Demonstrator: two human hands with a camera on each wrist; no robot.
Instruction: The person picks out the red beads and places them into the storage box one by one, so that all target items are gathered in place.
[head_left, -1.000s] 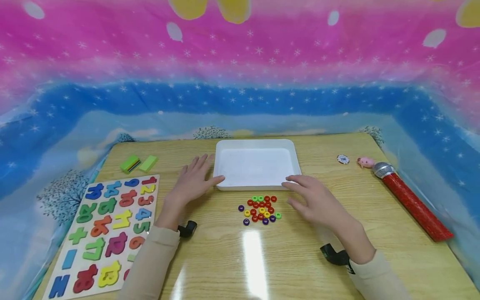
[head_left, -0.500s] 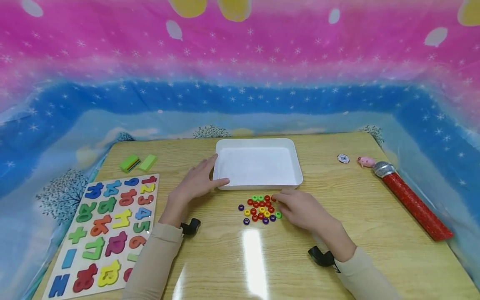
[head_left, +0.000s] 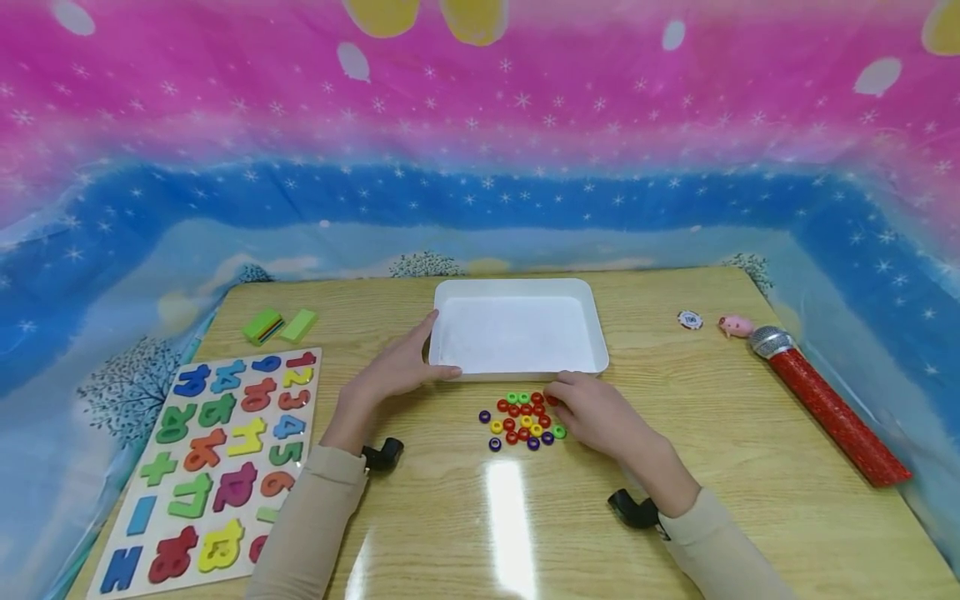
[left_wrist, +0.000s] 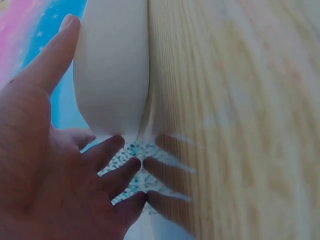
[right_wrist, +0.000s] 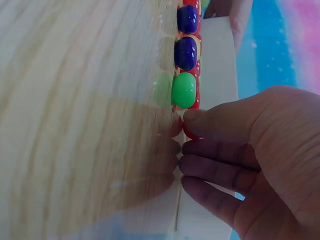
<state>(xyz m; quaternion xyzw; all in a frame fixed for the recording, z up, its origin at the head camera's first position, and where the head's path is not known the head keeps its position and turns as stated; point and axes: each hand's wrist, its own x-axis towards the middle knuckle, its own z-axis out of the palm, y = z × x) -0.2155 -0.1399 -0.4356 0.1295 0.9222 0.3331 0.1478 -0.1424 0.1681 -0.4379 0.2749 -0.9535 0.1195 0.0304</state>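
Observation:
A white tray (head_left: 517,333) lies at the middle of the table. At its front left corner my left hand (head_left: 397,362) rests with fingers and thumb outstretched, the thumb (left_wrist: 62,47) against the tray's rim in the left wrist view. Just in front of the tray is a cluster of small ring beads in red, green, yellow and purple. At the cluster's right edge my right hand (head_left: 600,417) pinches a red bead (right_wrist: 191,132) between thumb and index finger, down at the table surface; the fingers partly hide it. Beside it sits a green bead (right_wrist: 184,90).
A number puzzle board (head_left: 217,475) takes up the left side, with green blocks (head_left: 262,326) behind it. To the right lie a poker chip (head_left: 690,320), a pink pig figure (head_left: 735,326) and a red microphone (head_left: 832,408). A patterned cloth hangs behind the table.
My right hand has come left and down from the tray's front right corner to the beads and taken hold of a red one. The left hand has shifted slightly right against the tray.

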